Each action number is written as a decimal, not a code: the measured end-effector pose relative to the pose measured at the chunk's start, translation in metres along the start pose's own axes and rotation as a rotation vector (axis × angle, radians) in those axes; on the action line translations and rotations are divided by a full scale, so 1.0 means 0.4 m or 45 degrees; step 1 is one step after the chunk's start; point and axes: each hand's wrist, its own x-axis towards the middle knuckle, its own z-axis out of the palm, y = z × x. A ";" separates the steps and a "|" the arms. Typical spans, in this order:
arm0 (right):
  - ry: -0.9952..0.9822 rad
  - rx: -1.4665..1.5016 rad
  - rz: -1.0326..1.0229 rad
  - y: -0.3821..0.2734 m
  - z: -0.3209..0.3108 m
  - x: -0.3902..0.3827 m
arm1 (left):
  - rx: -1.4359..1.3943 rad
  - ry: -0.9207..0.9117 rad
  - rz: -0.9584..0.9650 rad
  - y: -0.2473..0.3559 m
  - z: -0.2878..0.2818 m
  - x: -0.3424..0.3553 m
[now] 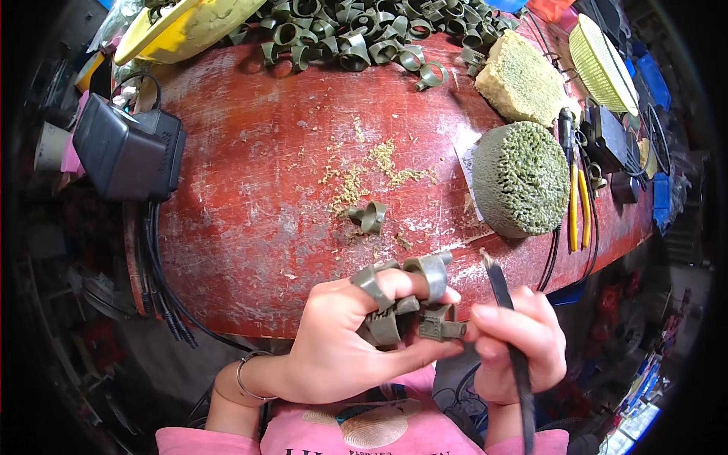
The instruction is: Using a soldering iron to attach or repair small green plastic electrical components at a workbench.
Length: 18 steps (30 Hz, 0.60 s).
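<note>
Just off the table's near edge, my left hand [330, 341] is closed round several olive-green molded plastic ring parts [442, 324]; some sit over its fingers. One part with a short stub points toward my right hand [535, 337], whose fingertips are right beside that stub; whether they touch it I cannot tell. Gripped in my right hand is a slim dark tool [499, 284] with a pale narrow tip pointing up and away; its exact kind is unclear. Beyond my hands, one loose ring part [371, 218] lies on the worn red table [250, 205].
Pale crumbs [349, 186] are scattered mid-table. A heap of ring parts [356, 38] lies at the far edge beside a yellow basin [189, 34]. At right are a round porous block [523, 182], a rough sponge-like block [523, 80], yellow-handled pliers [579, 208] and a basket [603, 64]. A black box [129, 148] stands left.
</note>
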 end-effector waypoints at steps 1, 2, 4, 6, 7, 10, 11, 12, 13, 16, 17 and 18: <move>-0.035 0.054 0.098 -0.006 0.000 0.009 | 0.208 0.128 0.271 -0.011 0.003 0.004; -0.034 0.051 0.098 -0.003 0.005 0.011 | 0.207 0.126 0.271 -0.008 0.000 0.002; -0.027 0.181 0.093 0.006 0.014 0.009 | 0.412 0.170 0.354 0.006 -0.005 -0.004; -0.062 0.216 0.201 -0.011 0.002 0.004 | 0.396 0.179 0.330 0.019 0.000 -0.009; -0.044 0.350 0.329 -0.012 0.005 -0.005 | 0.356 0.186 0.320 0.017 -0.001 -0.016; -0.016 0.537 0.482 -0.008 0.012 -0.024 | 0.296 0.066 0.364 0.004 -0.017 -0.030; -0.003 0.582 0.493 -0.008 0.014 -0.026 | 0.231 0.076 0.333 0.001 -0.015 -0.035; 0.011 0.628 0.503 -0.008 0.015 -0.028 | 0.167 0.086 0.301 -0.001 -0.013 -0.039; 0.014 0.626 0.504 -0.010 0.015 -0.027 | 0.166 0.083 0.301 0.004 -0.016 -0.038; 0.062 0.749 0.561 -0.017 0.016 -0.024 | 0.328 0.005 0.319 0.016 -0.026 -0.031; 0.076 0.797 0.607 -0.021 0.016 -0.022 | 0.349 0.031 0.405 0.012 -0.026 -0.027; 0.090 0.844 0.653 -0.023 0.017 -0.022 | 0.370 0.058 0.491 0.007 -0.026 -0.023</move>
